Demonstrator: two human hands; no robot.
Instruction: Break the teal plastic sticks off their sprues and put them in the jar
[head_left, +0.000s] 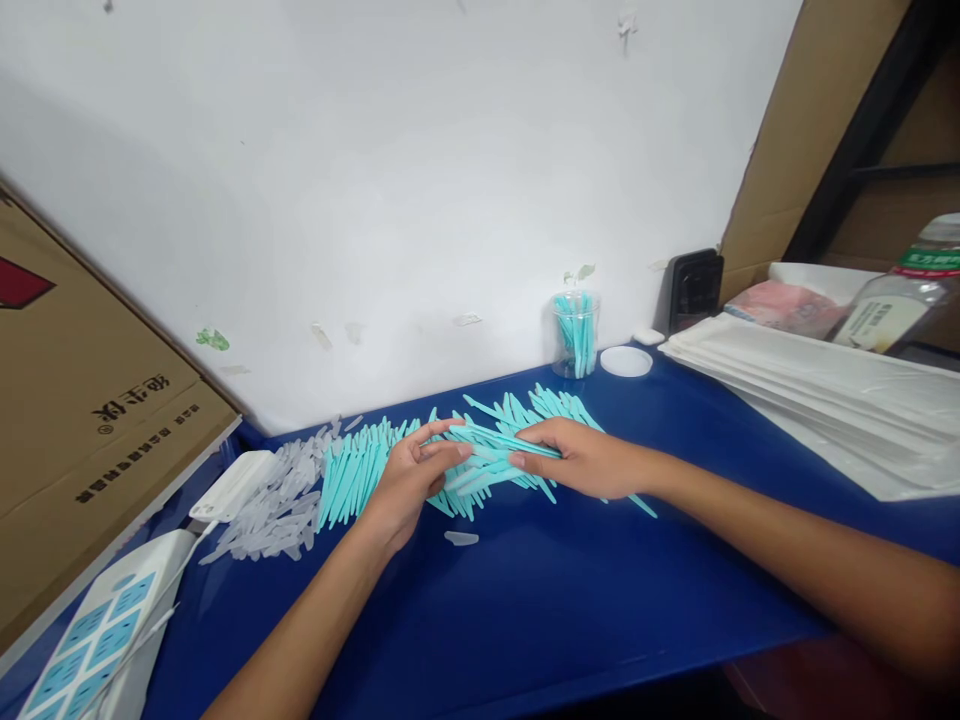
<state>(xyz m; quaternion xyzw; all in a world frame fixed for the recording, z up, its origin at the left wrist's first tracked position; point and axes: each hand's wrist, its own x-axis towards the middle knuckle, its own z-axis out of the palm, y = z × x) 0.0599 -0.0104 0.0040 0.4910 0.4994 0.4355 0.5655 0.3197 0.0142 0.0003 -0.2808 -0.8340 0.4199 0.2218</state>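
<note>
Both of my hands meet over a spread of slim turquoise eyebrow razors on the blue table. My right hand is closed around several razors, which point leftward. At their left ends, my left hand is closed, thumb and fingers pinching the tips. More razors lie under and behind both hands, partly hidden. Left of them is a heap of translucent blade caps. A single cap lies in front of the razors.
A clear cup of turquoise razors stands by the wall, beside a white round lid. White flat packs and a bottle are on the right. A power strip, white device and cardboard box are left.
</note>
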